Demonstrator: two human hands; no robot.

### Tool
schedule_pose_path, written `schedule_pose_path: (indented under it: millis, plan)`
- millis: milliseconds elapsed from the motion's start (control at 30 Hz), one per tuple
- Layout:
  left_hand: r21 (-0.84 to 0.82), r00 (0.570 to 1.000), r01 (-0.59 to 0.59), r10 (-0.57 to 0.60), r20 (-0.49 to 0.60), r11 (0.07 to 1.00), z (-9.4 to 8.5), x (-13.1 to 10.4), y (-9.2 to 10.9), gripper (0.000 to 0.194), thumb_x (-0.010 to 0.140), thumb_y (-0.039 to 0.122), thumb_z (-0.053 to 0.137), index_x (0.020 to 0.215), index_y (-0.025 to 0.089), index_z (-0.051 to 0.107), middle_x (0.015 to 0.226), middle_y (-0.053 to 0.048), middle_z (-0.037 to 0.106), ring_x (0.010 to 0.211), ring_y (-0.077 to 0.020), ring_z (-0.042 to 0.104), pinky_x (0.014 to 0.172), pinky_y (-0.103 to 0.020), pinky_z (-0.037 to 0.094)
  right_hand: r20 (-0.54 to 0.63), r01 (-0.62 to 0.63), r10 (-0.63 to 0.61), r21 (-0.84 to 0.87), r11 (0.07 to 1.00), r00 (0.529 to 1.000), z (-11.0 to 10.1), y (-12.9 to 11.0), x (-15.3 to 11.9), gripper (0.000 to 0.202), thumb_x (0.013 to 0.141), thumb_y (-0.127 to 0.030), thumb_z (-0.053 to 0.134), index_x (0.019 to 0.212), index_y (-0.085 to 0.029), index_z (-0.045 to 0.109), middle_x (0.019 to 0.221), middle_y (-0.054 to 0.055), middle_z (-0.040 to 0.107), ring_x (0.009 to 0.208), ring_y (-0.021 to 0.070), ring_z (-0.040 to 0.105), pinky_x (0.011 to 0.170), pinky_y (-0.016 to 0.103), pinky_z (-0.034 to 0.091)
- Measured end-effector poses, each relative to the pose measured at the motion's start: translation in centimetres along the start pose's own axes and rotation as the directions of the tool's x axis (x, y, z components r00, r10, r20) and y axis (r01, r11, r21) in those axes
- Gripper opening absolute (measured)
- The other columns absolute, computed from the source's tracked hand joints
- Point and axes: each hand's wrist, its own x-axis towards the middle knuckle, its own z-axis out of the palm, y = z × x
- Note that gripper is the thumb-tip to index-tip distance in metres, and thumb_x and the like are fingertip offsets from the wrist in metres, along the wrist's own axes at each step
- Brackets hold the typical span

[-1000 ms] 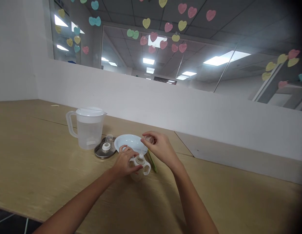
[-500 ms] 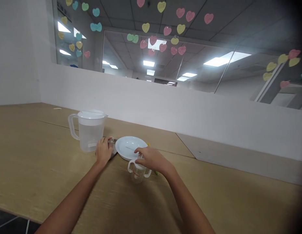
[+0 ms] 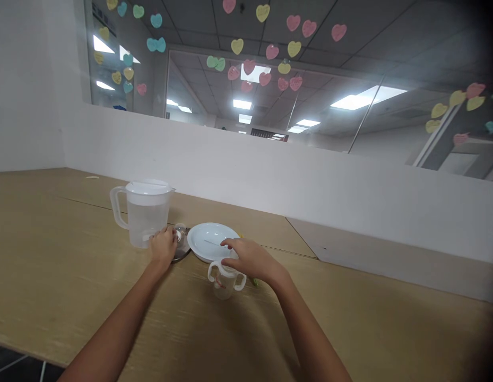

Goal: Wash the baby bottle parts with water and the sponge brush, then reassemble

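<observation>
A clear cup (image 3: 223,284) with two white handles and red markings stands upright on the table. My right hand (image 3: 254,259) is closed around its top, thumb in front and index finger behind; the part between the fingers is mostly hidden. My left hand (image 3: 162,248) rests beside a dark round tray-like piece (image 3: 183,250), its fingers loosely apart and partly turned away. On that piece, just right of my left fingertips, is a small clear domed piece (image 3: 181,228) with something white by it. Behind the cup sits a white plate (image 3: 209,240).
A translucent pitcher (image 3: 148,220) with a white lid and side handle stands just behind my left hand. Something yellow and green (image 3: 254,281) shows partly behind my right hand. A white wall (image 3: 238,170) with a window above it borders the wooden table (image 3: 91,276).
My left hand has shifted left, off the small clear domed piece, which now shows uncovered. My right hand and the two-handled cup have stayed nearly in place.
</observation>
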Motion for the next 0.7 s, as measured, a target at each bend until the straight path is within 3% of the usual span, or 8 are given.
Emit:
schedule_pose_path:
  millis: [67, 167, 300, 367, 433, 500, 600, 700]
  plan:
    - [-0.131, 0.972, -0.092, 0.061, -0.229, 0.987, -0.9, 0.0, 0.7, 0.020, 0.087, 0.027, 0.044, 0.090, 0.014, 0.059, 0.088, -0.010, 0.065, 0.085, -0.0249, 0.060, 0.075, -0.035, 0.043, -0.053, 0.010, -0.009, 0.022, 1.000, 0.999, -0.1, 0.0, 0.0, 0.043, 0.083, -0.032, 0.055, 0.122, -0.015, 0.054, 0.120, 0.013, 0.057, 0.109, 0.0256, 0.053, 0.088, 0.036, 0.041]
    - [-0.322, 0.842, -0.359, 0.155, -0.517, 0.876, -2.0, -0.6, 2.7, 0.020, 0.089, 0.029, 0.046, 0.097, 0.014, 0.055, 0.096, -0.011, 0.063, 0.092, -0.0217, 0.059, 0.081, -0.033, 0.045, -0.187, 0.058, -0.043, 0.072, 0.996, 0.981, 0.1, -0.4, 0.2, 0.048, 0.083, -0.030, 0.056, 0.128, -0.017, 0.047, 0.127, 0.011, 0.053, 0.115, 0.0245, 0.049, 0.095, 0.038, 0.037]
    - [-0.378, 0.711, -0.650, 0.353, -0.608, 0.659, -2.6, -2.7, 5.6, 0.015, 0.086, 0.019, 0.051, 0.101, 0.016, 0.053, 0.106, -0.010, 0.062, 0.102, -0.0190, 0.058, 0.089, -0.033, 0.045, -0.318, 0.175, -0.141, 0.083, 0.981, 0.938, 1.0, -0.8, 0.8, 0.075, 0.078, -0.023, 0.061, 0.141, -0.019, 0.022, 0.142, 0.011, 0.034, 0.128, 0.0220, 0.035, 0.100, 0.036, 0.035]
    - [-0.400, 0.674, -0.721, 0.440, -0.593, 0.566, -2.4, -3.7, 6.5, 0.014, 0.086, 0.017, 0.051, 0.101, 0.018, 0.053, 0.107, -0.009, 0.063, 0.103, -0.0186, 0.059, 0.089, -0.032, 0.046, -0.312, 0.199, -0.170, 0.064, 0.978, 0.935, 1.4, -0.6, 1.2, 0.073, 0.078, -0.017, 0.059, 0.141, -0.019, 0.022, 0.141, 0.011, 0.034, 0.127, 0.0217, 0.036, 0.099, 0.036, 0.036]
    - [-0.463, 0.691, -0.719, 0.461, -0.557, 0.518, -2.1, -4.5, 7.1, 0.014, 0.087, 0.018, 0.049, 0.101, 0.018, 0.053, 0.105, -0.008, 0.065, 0.099, -0.0179, 0.061, 0.086, -0.031, 0.048, -0.263, 0.204, -0.187, 0.040, 0.978, 0.947, 1.7, -0.2, 1.6, 0.056, 0.080, -0.015, 0.056, 0.133, -0.018, 0.037, 0.129, 0.012, 0.047, 0.118, 0.0222, 0.046, 0.094, 0.036, 0.040]
    - [-0.568, 0.765, -0.643, 0.409, -0.497, 0.514, -1.9, -4.9, 7.3, 0.014, 0.088, 0.021, 0.048, 0.101, 0.019, 0.053, 0.099, -0.006, 0.067, 0.091, -0.0163, 0.064, 0.079, -0.028, 0.051, -0.221, 0.238, -0.228, 0.019, 0.971, 0.948, 1.9, 0.3, 1.9, 0.038, 0.082, -0.016, 0.055, 0.120, -0.016, 0.049, 0.114, 0.011, 0.056, 0.105, 0.0214, 0.053, 0.088, 0.035, 0.042]
    - [-0.762, 0.894, -0.448, 0.233, -0.383, 0.468, -2.1, -5.1, 7.7, 0.013, 0.088, 0.028, 0.050, 0.096, 0.019, 0.054, 0.090, -0.004, 0.067, 0.083, -0.0152, 0.065, 0.072, -0.026, 0.053, -0.222, 0.319, -0.306, 0.024, 0.948, 0.926, 1.7, 0.7, 2.0, 0.032, 0.085, -0.019, 0.055, 0.116, -0.015, 0.051, 0.112, 0.011, 0.056, 0.103, 0.0206, 0.053, 0.087, 0.034, 0.043]
    - [-0.919, 0.964, -0.265, 0.107, -0.244, 0.293, -2.7, -5.0, 8.3, 0.016, 0.086, 0.032, 0.052, 0.092, 0.018, 0.053, 0.086, -0.004, 0.066, 0.082, -0.0154, 0.065, 0.071, -0.027, 0.054, -0.231, 0.366, -0.346, 0.050, 0.929, 0.910, 1.4, 0.7, 1.8, 0.039, 0.085, -0.019, 0.053, 0.123, -0.015, 0.046, 0.118, 0.012, 0.053, 0.107, 0.0202, 0.050, 0.089, 0.034, 0.043]
